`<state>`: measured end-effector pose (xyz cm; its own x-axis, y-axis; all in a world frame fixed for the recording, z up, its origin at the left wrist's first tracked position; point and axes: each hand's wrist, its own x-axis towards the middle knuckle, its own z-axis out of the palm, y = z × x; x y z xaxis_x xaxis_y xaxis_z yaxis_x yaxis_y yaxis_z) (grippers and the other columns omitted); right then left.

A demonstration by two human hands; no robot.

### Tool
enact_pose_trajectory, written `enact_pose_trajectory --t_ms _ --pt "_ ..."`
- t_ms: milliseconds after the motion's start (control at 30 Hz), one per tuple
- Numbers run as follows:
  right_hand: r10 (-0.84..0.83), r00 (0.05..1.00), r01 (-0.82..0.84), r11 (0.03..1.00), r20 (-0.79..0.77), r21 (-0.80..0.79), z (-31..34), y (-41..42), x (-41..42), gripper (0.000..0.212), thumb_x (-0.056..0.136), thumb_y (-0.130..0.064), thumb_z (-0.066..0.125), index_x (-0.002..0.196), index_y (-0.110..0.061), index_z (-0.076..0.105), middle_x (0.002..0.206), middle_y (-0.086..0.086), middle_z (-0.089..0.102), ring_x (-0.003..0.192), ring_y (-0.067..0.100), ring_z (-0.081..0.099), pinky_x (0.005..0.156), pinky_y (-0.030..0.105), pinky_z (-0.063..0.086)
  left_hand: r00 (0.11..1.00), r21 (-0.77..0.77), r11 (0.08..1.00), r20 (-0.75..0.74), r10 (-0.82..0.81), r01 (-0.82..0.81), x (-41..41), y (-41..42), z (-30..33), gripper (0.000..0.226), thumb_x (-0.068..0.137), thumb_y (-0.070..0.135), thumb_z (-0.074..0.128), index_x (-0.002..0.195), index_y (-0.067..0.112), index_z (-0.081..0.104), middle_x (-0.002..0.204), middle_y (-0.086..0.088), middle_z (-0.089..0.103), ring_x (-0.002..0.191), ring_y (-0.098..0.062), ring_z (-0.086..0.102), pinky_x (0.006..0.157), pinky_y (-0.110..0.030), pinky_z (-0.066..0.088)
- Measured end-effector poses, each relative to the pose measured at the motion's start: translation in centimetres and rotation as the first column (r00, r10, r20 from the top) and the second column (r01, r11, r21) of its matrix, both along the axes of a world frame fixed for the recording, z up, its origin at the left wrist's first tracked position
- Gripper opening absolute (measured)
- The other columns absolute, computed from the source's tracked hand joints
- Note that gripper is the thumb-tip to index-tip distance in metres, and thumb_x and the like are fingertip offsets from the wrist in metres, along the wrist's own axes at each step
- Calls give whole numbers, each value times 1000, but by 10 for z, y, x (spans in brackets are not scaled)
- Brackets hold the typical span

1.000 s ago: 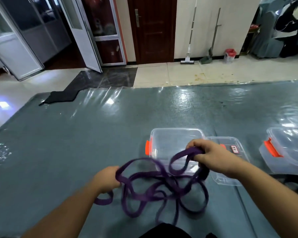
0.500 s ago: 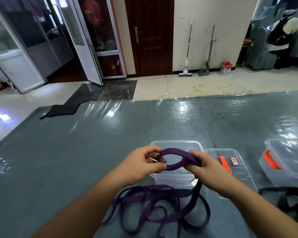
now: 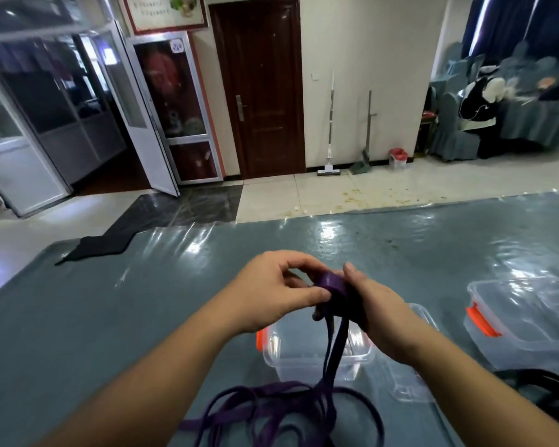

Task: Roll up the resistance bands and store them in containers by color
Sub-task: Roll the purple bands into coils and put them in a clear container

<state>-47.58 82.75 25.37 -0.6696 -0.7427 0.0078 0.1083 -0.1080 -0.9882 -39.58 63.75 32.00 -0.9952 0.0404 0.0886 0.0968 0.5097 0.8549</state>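
- Purple resistance band (image 3: 331,285) is lifted above the clear container (image 3: 317,353), its end wound into a small tight coil, with the loose tail hanging to a tangle on the table (image 3: 110,317).
- Left hand (image 3: 273,290) pinches the coil's near side; right hand (image 3: 373,304) grasps the far side.
- To roll well: keep the strap flat, edges aligned, tension steady.
- A second clear container (image 3: 523,317) sits right of the first.

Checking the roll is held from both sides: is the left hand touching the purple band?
Touching. Head view shows the left hand thumb pressed against the purple band roll.
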Motion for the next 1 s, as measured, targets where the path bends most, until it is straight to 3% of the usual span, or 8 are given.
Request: enact_pose_trajectory --t_ms 67,167,333,567,700,800,900,1000 --pt "-8 1000 7 1000 14 10 8 -1 -3 68 85 -76 59 98 -11 77 85 12 69 80 26 62 82 32 52 999 -80 997 -46 1 -5 -1 2 10 24 84 22 84 105 32 77 93 9 79 87 -9 75 86 -33 62" --pt "29 999 -28 998 25 -51 15 4 -3 52 87 -64 68 94 -13 75 81 13 58 75 26 49 67 30 45 993 -201 980 -115 -11 -12 -1 3 19 21 84 28 84 103 34 77 93 18 75 90 -4 71 82 -25 59" --pt "-40 997 44 997 63 -64 31 9 -3 30 90 -40 70 82 -11 68 60 2 43 54 14 37 51 21 35 991 -92 996 -134 -16 3 1 4 26 28 86 23 84 108 38 76 101 19 75 93 -3 72 83 -16 57" --pt "-35 996 33 999 -80 -21 69 14 -1 31 95 -41 69 87 -11 70 64 -1 45 57 12 37 54 22 33 965 176 984 -257 56 -10 -2 9 33 18 85 7 82 100 17 80 95 0 81 91 -14 77 82 -21 58" --pt "-91 901 148 984 -423 103 93 16 -1 18 99 -38 66 98 -23 75 70 -6 54 64 7 49 63 23 45 933 275 959 -321 163 -73 -6 5 39 20 84 5 82 96 21 82 94 1 81 90 -14 78 81 -20 59" --pt "-85 893 148 983 -442 109 106 15 -4 17 102 -33 61 101 -22 75 69 -4 52 63 9 47 63 26 42 897 31 996 -434 86 -80 -4 1 44 29 85 10 83 109 25 79 108 9 77 104 -9 73 87 -19 58" --pt "-23 919 81 988 -394 131 116 16 -6 19 103 -32 59 102 -20 74 71 -2 49 66 15 43 65 32 40 768 -320 922 -639 -39 -219 -3 -6 54 28 88 21 80 116 24 77 114 15 71 109 -3 66 89 -15 54" --pt "21 910 29 993 -415 115 123 15 -7 14 102 -32 61 104 -24 73 75 -1 56 68 16 51 67 29 48 696 -400 868 -712 -93 -293 -2 -10 70 22 91 30 75 112 23 78 106 12 74 99 -2 66 86 -25 56"
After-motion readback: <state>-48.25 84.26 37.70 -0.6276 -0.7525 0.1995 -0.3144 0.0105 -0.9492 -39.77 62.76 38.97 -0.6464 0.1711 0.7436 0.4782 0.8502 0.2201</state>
